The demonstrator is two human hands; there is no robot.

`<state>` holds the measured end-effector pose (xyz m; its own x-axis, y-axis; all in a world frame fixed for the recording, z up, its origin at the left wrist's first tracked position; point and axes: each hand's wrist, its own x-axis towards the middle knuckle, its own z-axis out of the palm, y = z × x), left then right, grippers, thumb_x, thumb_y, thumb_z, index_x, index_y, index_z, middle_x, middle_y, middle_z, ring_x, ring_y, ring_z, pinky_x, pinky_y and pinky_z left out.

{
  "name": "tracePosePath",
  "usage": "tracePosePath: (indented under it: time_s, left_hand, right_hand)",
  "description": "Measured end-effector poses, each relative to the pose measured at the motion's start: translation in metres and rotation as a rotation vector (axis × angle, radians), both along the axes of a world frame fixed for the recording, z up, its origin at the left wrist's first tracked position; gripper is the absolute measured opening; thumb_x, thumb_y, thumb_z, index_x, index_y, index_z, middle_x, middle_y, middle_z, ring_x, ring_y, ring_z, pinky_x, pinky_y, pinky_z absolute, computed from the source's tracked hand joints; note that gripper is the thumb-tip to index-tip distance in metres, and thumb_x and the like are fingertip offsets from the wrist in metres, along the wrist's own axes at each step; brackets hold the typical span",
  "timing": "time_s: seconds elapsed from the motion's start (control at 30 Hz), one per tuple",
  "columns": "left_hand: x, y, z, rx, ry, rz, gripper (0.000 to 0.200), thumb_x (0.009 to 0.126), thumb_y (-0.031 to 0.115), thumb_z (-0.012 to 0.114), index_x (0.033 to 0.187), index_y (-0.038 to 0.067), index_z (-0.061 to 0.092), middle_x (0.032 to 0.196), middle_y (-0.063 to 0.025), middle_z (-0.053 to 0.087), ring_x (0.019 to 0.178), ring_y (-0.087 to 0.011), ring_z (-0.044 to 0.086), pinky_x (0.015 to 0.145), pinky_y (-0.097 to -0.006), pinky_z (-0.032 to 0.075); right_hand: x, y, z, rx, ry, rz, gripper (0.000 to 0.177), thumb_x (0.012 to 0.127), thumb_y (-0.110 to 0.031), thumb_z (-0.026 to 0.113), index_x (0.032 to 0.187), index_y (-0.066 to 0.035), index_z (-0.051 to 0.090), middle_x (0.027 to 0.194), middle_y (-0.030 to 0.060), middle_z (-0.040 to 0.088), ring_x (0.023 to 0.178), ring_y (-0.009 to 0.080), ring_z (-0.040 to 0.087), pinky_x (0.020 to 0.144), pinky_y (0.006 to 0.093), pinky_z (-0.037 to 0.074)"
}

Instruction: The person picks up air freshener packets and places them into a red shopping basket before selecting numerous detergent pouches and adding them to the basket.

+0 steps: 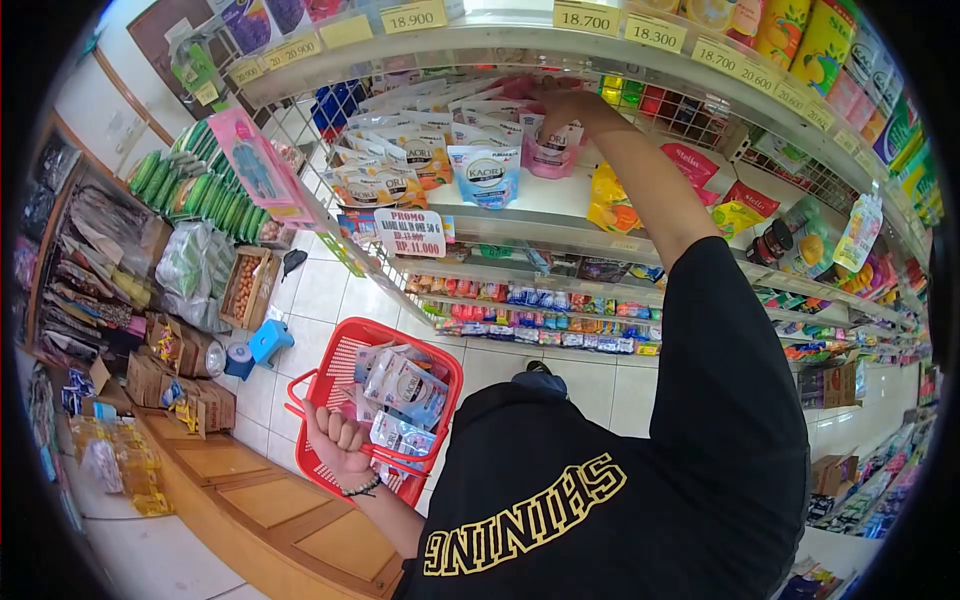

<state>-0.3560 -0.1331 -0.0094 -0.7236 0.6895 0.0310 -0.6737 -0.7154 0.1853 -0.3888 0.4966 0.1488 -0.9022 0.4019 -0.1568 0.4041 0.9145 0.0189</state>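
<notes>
**One hand on the basket, the other up at the snack shelf**

The left hand (pixel 340 440) is closed in a fist around the handles of a red basket (pixel 338 372). It holds the basket low at the person's side, above the white tiled floor (pixel 330 285). Several clear and white packets (pixel 405 392) lie inside the basket.

The right hand (pixel 565 105) is raised at arm's length to the wire shelf (pixel 560 232). Its fingers curl down over the top of a pink packet (pixel 548 155) at the back of a row. The fingers seem to rest on the packet's upper edge, but the view is too small to tell whether they actually pinch it.

Just to the left of that packet stands a blue packet (pixel 485 175), with more rows of similar packets beside it. Yellow packets (pixel 612 200) lie under the forearm. A promo sign (pixel 410 232) hangs on the shelf's front edge, and yellow price tags (pixel 585 17) line the shelf above. A blue stool (pixel 270 340) stands on the floor near a wooden tabletop (pixel 270 500).
</notes>
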Motion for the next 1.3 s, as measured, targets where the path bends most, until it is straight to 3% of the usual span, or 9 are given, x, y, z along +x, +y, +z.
tracePosePath:
  time_s: [0.17,0.27,0.33,0.43,0.63,0.87,1.07,1.13,1.3]
  left_hand:
    - [0.006,0.0,-0.006,-0.002,-0.019,0.006,0.056,0.109,0.048,0.023,0.062,0.017,0.025,0.049,0.0055,0.018,0.038,-0.0054,0.01,0.034,-0.0231,0.009]
    - [0.008,0.001,-0.009,-0.04,0.001,0.012,0.056,0.109,0.049,0.023,0.062,0.018,0.025,0.05,0.0056,0.018,0.038,-0.0057,0.01,0.035,-0.0233,0.01]
    - [0.008,-0.001,-0.013,-0.04,-0.006,0.007,0.056,0.109,0.049,0.023,0.062,0.018,0.025,0.05,0.0057,0.018,0.039,-0.0058,0.01,0.035,-0.0234,0.01]
    - [0.01,-0.003,-0.014,-0.046,-0.03,0.007,0.056,0.108,0.049,0.023,0.062,0.018,0.025,0.05,0.0058,0.017,0.039,-0.006,0.01,0.035,-0.0236,0.011]
    - [0.014,-0.004,-0.019,-0.039,0.014,-0.007,0.055,0.109,0.046,0.024,0.062,0.018,0.025,0.051,0.005,0.017,0.041,-0.0069,0.011,0.037,-0.0234,0.011]
    - [0.016,-0.001,-0.017,-0.025,-0.016,-0.013,0.055,0.109,0.047,0.024,0.062,0.018,0.025,0.052,0.0049,0.018,0.041,-0.0075,0.011,0.038,-0.0242,0.013]
    - [0.017,0.001,-0.017,-0.051,-0.029,0.008,0.056,0.109,0.048,0.024,0.061,0.018,0.025,0.05,0.0058,0.017,0.04,-0.0065,0.01,0.036,-0.0239,0.011]
    - [0.018,0.004,-0.014,-0.082,-0.058,0.035,0.056,0.108,0.049,0.024,0.061,0.019,0.024,0.049,0.0063,0.016,0.038,-0.0057,0.009,0.035,-0.0236,0.009]
    - [0.014,0.017,-0.006,-0.069,-0.05,-0.027,0.056,0.108,0.049,0.026,0.06,0.02,0.024,0.048,0.0072,0.016,0.038,-0.0053,0.008,0.034,-0.0238,0.008]
  right_hand:
    - [-0.003,0.016,-0.015,-0.023,0.047,-0.016,0.119,0.057,-0.039,0.088,0.156,-0.018,0.027,0.163,0.0194,0.013,0.15,0.0383,0.019,0.117,0.0492,0.033]
    - [-0.005,0.026,-0.016,-0.113,0.119,0.063,0.109,0.058,-0.033,0.088,0.153,-0.018,0.035,0.16,0.019,0.024,0.145,0.0366,0.031,0.114,0.0455,0.038]
    - [-0.004,0.026,-0.014,-0.086,0.073,0.093,0.103,0.058,-0.026,0.088,0.15,-0.021,0.041,0.153,0.016,0.039,0.137,0.0343,0.043,0.11,0.0433,0.041]
    - [-0.004,0.039,-0.021,-0.058,0.122,0.173,0.101,0.058,-0.02,0.089,0.148,-0.022,0.044,0.144,0.0131,0.051,0.131,0.0331,0.05,0.106,0.0435,0.044]
    - [0.001,0.044,-0.025,-0.136,0.149,0.088,0.097,0.058,-0.017,0.088,0.146,-0.018,0.046,0.141,0.0132,0.055,0.13,0.0309,0.052,0.104,0.0415,0.045]
    - [0.006,0.046,-0.023,-0.198,0.183,0.162,0.09,0.061,-0.01,0.085,0.143,-0.011,0.048,0.134,0.0136,0.061,0.123,0.0295,0.058,0.101,0.0412,0.048]
    - [-0.002,0.08,-0.045,-0.291,0.267,0.193,0.072,0.062,-0.005,0.085,0.13,-0.006,0.06,0.126,0.0152,0.065,0.116,0.0292,0.063,0.098,0.0386,0.05]
    - [0.002,0.081,-0.051,-0.121,0.416,0.184,0.06,0.063,-0.005,0.084,0.12,-0.006,0.067,0.121,0.0142,0.067,0.113,0.0305,0.063,0.095,0.0391,0.05]
    - [0.018,0.073,-0.042,-0.031,0.489,0.238,0.043,0.062,-0.005,0.083,0.103,-0.008,0.073,0.109,0.0128,0.068,0.108,0.0322,0.062,0.094,0.0398,0.05]
